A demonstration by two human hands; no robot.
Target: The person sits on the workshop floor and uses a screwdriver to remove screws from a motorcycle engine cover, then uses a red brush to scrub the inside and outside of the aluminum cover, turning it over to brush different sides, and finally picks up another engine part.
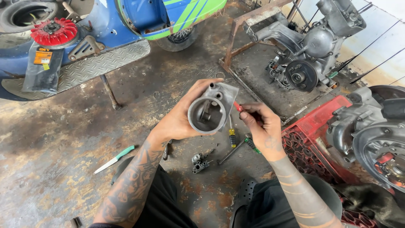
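Grey housing (pixel 209 110), perhaps a carburettor's

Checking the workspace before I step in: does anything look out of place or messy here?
Tools lie loose on the stained floor: a green-handled knife, a yellow-handled screwdriver and a small metal part. The left hand holds a grey housing; nothing looks broken.

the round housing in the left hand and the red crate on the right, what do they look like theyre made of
Housing, held in the left hand: probably cast aluminium or a similar light alloy, judging by its dull grey matte surface, thick walls and moulded bosses. Red crate: looks like moulded plastic, with an even red colour, a lattice of holes and a slightly glossy, grimy surface.
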